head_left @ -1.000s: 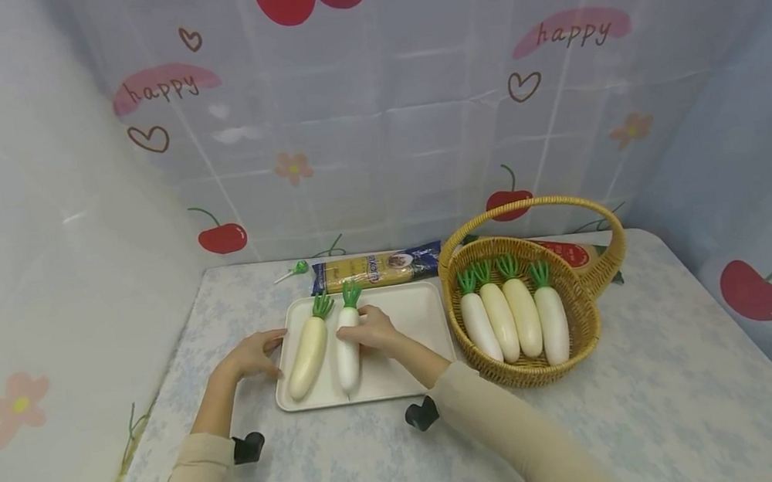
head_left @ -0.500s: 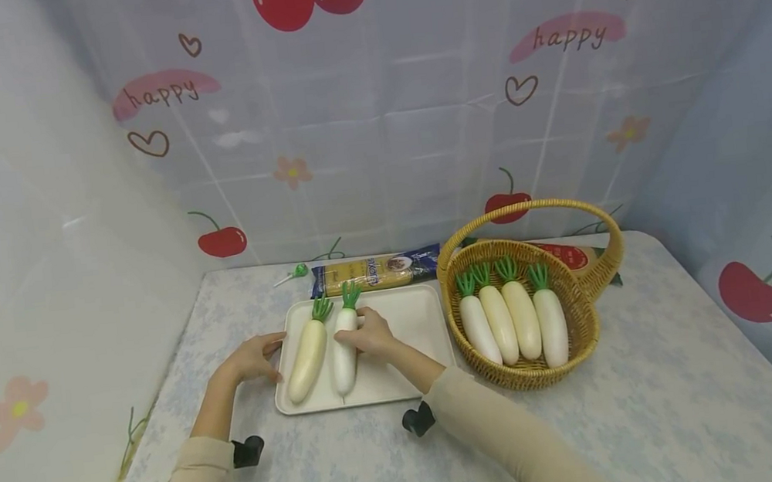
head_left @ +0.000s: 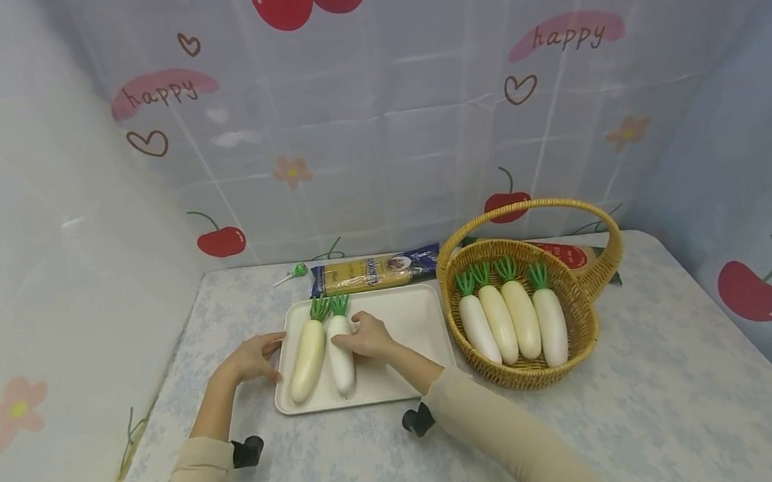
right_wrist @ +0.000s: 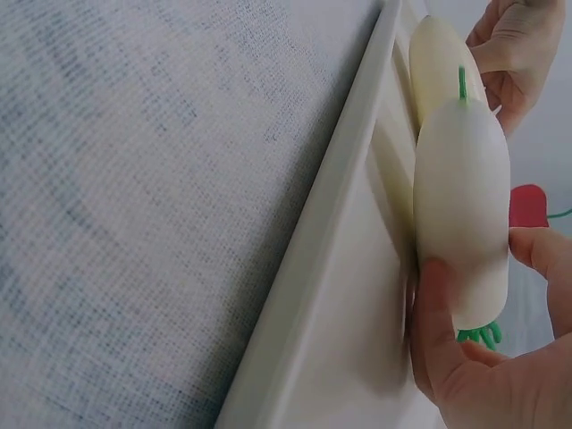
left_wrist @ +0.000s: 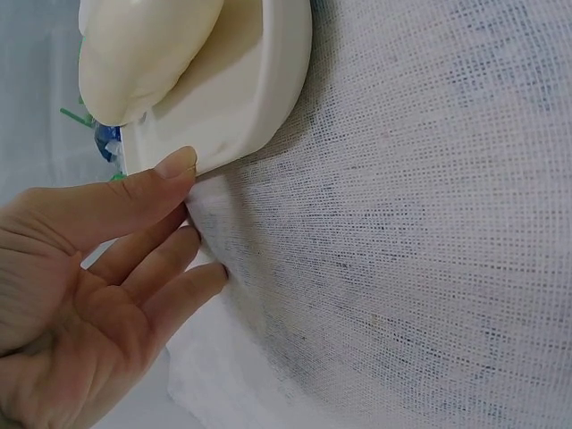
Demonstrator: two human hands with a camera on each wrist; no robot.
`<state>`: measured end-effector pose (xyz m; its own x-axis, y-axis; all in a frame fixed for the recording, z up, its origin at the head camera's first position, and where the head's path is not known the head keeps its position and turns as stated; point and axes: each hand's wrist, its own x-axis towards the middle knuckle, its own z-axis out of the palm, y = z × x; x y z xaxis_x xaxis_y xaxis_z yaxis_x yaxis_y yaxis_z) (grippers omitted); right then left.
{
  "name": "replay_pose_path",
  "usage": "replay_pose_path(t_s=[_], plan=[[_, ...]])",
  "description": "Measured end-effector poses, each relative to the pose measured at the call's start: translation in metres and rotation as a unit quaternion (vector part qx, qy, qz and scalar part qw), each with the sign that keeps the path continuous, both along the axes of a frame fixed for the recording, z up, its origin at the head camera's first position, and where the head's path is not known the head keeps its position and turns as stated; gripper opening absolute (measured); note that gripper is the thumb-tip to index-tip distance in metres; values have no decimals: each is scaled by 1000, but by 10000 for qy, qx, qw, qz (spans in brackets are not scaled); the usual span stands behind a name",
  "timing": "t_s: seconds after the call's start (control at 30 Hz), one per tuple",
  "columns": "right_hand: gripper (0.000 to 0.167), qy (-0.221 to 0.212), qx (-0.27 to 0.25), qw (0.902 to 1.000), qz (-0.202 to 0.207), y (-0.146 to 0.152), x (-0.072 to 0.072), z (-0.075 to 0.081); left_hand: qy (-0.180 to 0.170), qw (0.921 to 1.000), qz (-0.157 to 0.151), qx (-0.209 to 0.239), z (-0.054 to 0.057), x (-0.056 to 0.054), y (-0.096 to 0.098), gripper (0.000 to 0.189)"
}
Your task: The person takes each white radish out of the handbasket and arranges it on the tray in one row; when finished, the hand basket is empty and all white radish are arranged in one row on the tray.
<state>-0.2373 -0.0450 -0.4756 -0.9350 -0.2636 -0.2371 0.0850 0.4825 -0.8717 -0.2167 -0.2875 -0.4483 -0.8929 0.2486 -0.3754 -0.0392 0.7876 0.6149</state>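
My right hand (head_left: 370, 337) holds a white toy radish (head_left: 342, 361) with green leaves, thumb and fingers on opposite sides of it in the right wrist view. The radish is low over the white tray (head_left: 408, 324), right beside a cream-coloured toy radish (head_left: 308, 362) that lies slightly slanted in the tray's left part. At the tray's left edge is my left hand (head_left: 252, 358). Its thumb (left_wrist: 177, 164) touches the tray's rim in the left wrist view, while the other fingers are loosely bent by the tablecloth and hold nothing.
A wicker basket (head_left: 452, 335) with a tall handle stands right of the tray, several toy radishes in it. Behind the tray lie a pasta packet (head_left: 368, 274) and a green lollipop (head_left: 300, 270). A red-and-brown package (head_left: 569, 254) is partly hidden behind the basket.
My right hand has moved the white radish left and slightly toward me, close against the cream one; it now lies less slanted. My left hand has stayed at the tray's edge.
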Motion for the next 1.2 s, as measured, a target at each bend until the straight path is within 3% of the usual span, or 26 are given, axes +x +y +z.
replay_pose_path(t_s=[0.2, 0.5, 0.7, 1.2], plan=[[71, -325, -307, 9990, 70, -3, 2, -2, -20, 10000, 17, -12, -1, 0, -1, 89], [68, -330, -602, 9976, 115, 5, 4, -4, -62, 9999, 94, 8, -5, -2, 0, 89], [64, -82, -647, 9972, 356, 20, 10, -2, -1, 10000, 87, -23, -2, 0, 1, 89], [68, 67, -1344, 9870, 875, 68, 43, 11, 107, 9999, 6, -129, 0, 2, 3, 88]])
